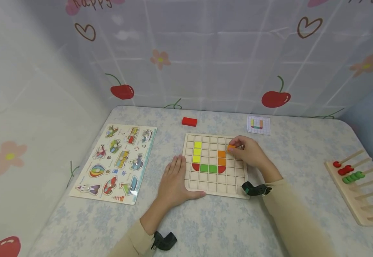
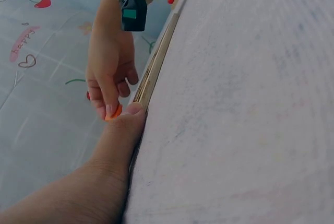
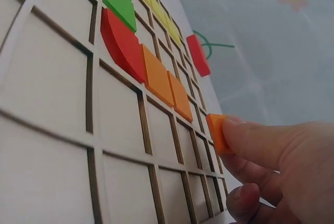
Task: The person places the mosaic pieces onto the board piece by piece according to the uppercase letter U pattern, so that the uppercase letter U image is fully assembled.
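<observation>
Between thumb and fingers, my right hand [image 1: 246, 151] pinches an orange square tile [image 3: 219, 134] close over the upper right of a wooden grid board [image 1: 202, 185]. My left hand [image 1: 173, 182] lies flat with fingers straight along the board's left edge, its thumb along the front edge. On the grid stand a column of yellow tiles [image 1: 197, 151], two green tiles [image 1: 208, 168], a column of orange tiles [image 1: 221, 157], and red rounded corner tiles [image 1: 196, 167] at both lower ends. The right wrist view shows the held tile beyond the orange column.
A red block [image 1: 189, 121] lies behind the board. At the back right is a pattern card [image 1: 258, 125] with a matching coloured U shape. A picture puzzle board [image 1: 115, 164] lies on the left; a wooden bead counter [image 1: 353, 196] stands on the right.
</observation>
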Available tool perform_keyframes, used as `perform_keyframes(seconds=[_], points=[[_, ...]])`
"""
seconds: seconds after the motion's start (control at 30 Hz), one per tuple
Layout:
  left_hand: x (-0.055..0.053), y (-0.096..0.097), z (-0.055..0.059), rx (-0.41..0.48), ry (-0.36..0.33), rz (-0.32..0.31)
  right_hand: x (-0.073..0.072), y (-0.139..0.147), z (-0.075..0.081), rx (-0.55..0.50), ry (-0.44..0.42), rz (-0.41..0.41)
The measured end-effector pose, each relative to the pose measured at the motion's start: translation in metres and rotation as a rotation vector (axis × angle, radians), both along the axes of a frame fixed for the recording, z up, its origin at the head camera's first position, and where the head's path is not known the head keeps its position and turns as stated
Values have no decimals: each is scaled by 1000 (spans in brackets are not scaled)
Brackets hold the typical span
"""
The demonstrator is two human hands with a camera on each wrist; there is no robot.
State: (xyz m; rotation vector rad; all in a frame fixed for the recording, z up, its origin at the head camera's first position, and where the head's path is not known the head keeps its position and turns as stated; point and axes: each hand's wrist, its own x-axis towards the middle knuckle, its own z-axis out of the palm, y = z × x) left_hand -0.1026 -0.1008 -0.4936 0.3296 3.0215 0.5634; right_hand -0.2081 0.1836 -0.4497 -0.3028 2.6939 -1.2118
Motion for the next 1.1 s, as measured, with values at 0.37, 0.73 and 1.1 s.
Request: perform_keyframes(seconds=[0.37, 0.73, 1.1], points=[[-1, 0, 0, -17, 13, -3, -11, -26, -4, 21, -22, -23], [-2, 0, -1, -27, 12, -6, -12, -29, -6, 57, 23, 1], [-1, 0, 0, -26, 5, -3, -10, -29, -10, 101, 54, 2]])
